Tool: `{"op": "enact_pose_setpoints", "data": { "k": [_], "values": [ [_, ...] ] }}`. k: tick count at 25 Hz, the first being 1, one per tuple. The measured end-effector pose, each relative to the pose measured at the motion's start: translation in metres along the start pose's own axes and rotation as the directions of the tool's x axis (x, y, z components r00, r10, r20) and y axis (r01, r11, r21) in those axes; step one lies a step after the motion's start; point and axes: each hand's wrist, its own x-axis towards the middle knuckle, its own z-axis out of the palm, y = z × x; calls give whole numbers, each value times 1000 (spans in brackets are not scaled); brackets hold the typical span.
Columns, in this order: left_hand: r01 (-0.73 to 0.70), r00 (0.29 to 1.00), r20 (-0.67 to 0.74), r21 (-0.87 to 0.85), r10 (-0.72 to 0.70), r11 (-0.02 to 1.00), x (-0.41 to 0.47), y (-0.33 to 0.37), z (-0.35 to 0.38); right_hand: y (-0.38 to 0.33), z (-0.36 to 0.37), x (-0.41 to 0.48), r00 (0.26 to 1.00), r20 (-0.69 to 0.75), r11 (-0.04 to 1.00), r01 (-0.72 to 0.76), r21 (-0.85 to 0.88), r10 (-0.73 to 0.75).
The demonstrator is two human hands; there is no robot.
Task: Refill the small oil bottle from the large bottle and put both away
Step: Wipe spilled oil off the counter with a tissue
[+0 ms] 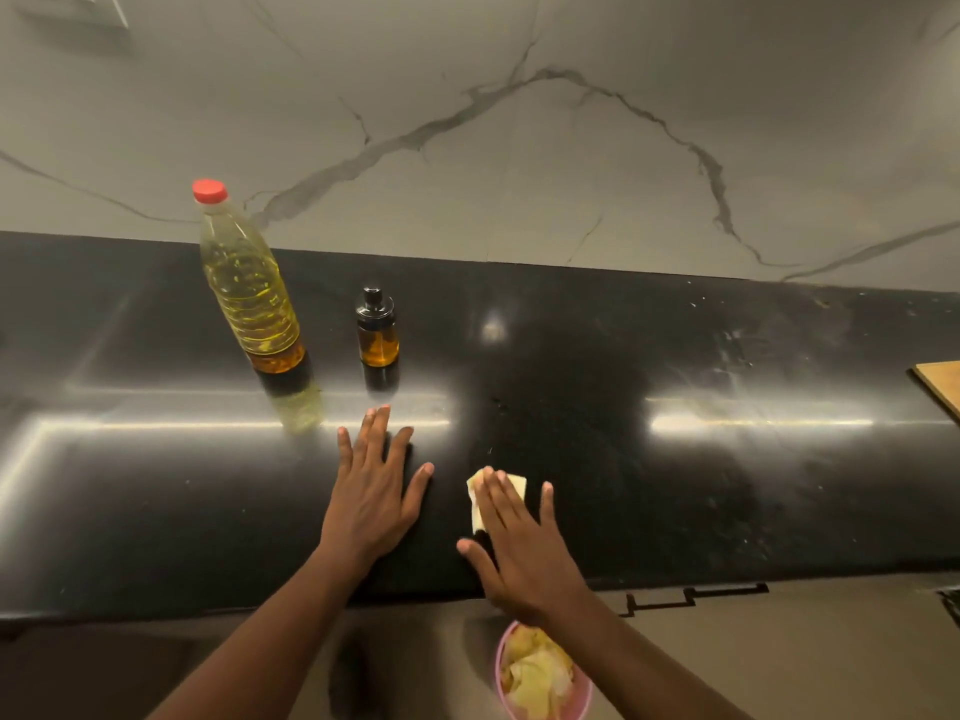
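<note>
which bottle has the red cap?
The large clear bottle, standing furthest left on the counter. The small amber bottle to its right has a black cap.

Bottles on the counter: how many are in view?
2. The large bottle, red-capped, stands left on the counter; the small oil bottle stands right of it. None looks hidden.

no readable text, labels or signs anywhere

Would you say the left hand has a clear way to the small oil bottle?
Probably yes: the left hand lies flat on the counter just before the small oil bottle, with nothing between them.
</note>
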Motion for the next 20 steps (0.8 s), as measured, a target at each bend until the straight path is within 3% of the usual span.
{"op": "enact_pose_setpoints", "data": {
  "k": [3,6,11,14,17,20],
  "values": [
    [78,997,-20,1,-78,997,-6,5,1,35,2,-20,981,-52,982,-187,-14,186],
    [132,991,-28,-12,-132,991,-8,10,0,40,-27,30,939,-56,940,-338,47,340],
    [167,985,-43,-54,-169,985,-10,10,-4,7,-1,18,998,-45,998,-39,48,41],
    [169,984,-50,-78,-173,983,-10,12,-6,41,2,6,987,-77,990,-143,-2,143],
    [169,984,-52,-77,-173,983,-9,11,-6,64,-33,64,947,-51,949,-315,30,316],
    [173,982,-58,-70,-177,982,-8,10,-5,51,-58,120,954,38,952,-300,68,298]
  ]
}}
